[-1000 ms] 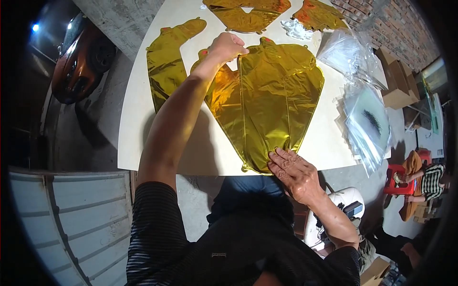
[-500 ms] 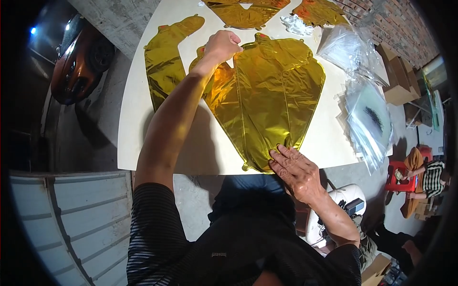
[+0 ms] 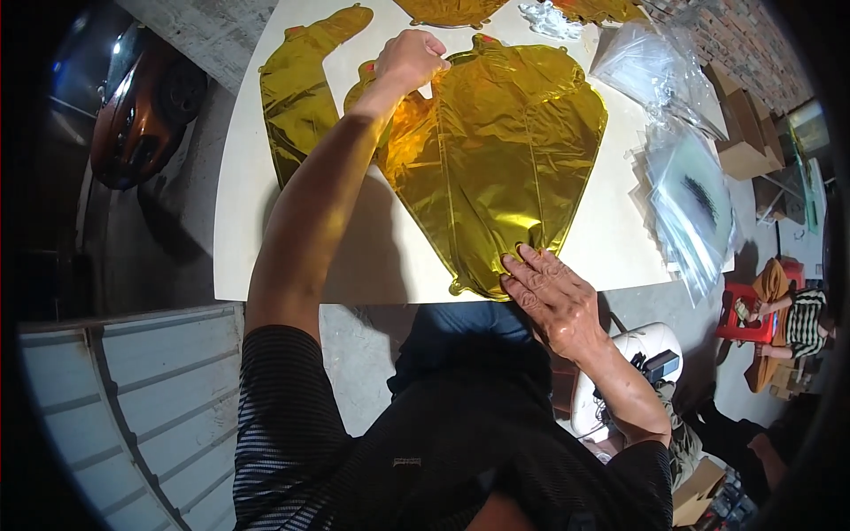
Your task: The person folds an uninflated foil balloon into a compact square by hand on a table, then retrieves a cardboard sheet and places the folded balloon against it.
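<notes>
Item: large gold foil balloon [image 3: 496, 168], deflated, lying flat and creased on the white table [image 3: 248, 257], its narrow end at the near edge.
Left hand: left hand [image 3: 409, 60] reached across to the far end of the balloon, fingers curled together into a loose fist, pinching the foil near its top edge; exactly how much foil is caught cannot be told.
Right hand: right hand [image 3: 553, 296] palm down on the narrow near end of the balloon at the table's edge, fingers [image 3: 522, 265] spread and pressing the foil flat.
Second piece: long gold foil strip [image 3: 297, 88], flat on the table, just beside the large balloon on the left.
Further foil: more gold foil pieces [image 3: 452, 11] at the far edge of the table.
Bags: stack of clear plastic bags [image 3: 686, 190] on the right side of the table, overhanging its edge.
Surroundings: cardboard boxes [image 3: 744, 133] right of the table; red stool [image 3: 742, 320] on the floor beyond.
</notes>
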Demonstrator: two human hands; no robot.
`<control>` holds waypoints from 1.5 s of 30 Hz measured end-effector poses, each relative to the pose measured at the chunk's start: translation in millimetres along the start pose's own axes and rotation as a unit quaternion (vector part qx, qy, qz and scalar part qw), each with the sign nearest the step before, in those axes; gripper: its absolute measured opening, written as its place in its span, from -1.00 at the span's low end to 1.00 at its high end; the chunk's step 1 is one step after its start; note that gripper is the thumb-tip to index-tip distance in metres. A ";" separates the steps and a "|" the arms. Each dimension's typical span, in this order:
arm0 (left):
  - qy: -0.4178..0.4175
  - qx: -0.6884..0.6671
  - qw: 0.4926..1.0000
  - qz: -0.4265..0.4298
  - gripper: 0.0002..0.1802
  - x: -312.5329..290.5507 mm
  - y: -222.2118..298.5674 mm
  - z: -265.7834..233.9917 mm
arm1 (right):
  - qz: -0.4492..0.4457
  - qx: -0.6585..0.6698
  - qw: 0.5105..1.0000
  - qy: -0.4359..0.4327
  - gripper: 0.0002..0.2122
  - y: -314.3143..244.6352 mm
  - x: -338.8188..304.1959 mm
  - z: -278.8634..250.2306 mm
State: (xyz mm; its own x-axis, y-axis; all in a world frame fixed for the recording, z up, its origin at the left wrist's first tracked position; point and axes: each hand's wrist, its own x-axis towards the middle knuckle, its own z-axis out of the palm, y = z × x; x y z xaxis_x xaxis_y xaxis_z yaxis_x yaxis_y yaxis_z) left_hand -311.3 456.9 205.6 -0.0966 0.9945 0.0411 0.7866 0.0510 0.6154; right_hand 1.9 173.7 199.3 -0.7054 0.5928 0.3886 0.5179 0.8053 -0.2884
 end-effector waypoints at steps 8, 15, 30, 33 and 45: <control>-0.010 0.010 1.000 -0.016 -0.64 -5.0 4.4 -2.3 | -0.010 0.018 1.000 -0.022 -0.50 -1.4 0.0 -7.0; 0.005 0.014 1.000 0.001 -0.62 -9.4 9.2 -3.4 | 0.020 0.044 0.999 -0.015 -0.40 -1.0 -1.3 -3.6; 0.135 0.025 0.911 0.389 -0.79 -84.2 15.8 -2.7 | 0.026 0.037 0.999 0.021 -0.45 2.5 -12.6 14.2; 0.079 0.029 0.911 0.403 -0.84 -109.1 29.6 -3.8 | 0.024 0.058 0.998 0.030 -0.46 3.3 -14.7 7.1; 0.191 -0.009 0.877 0.441 -0.73 -142.5 16.5 -6.1 | 0.196 -0.039 0.977 0.080 -0.72 113.6 88.8 -88.3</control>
State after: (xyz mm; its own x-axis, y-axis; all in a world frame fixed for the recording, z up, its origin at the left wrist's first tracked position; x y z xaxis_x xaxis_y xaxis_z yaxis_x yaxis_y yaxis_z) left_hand -288.3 315.5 214.6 0.3449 0.5424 0.7661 0.6479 -0.7281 0.2238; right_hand 40.8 318.1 278.3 -0.3642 0.8428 0.3963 0.7725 0.5111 -0.3769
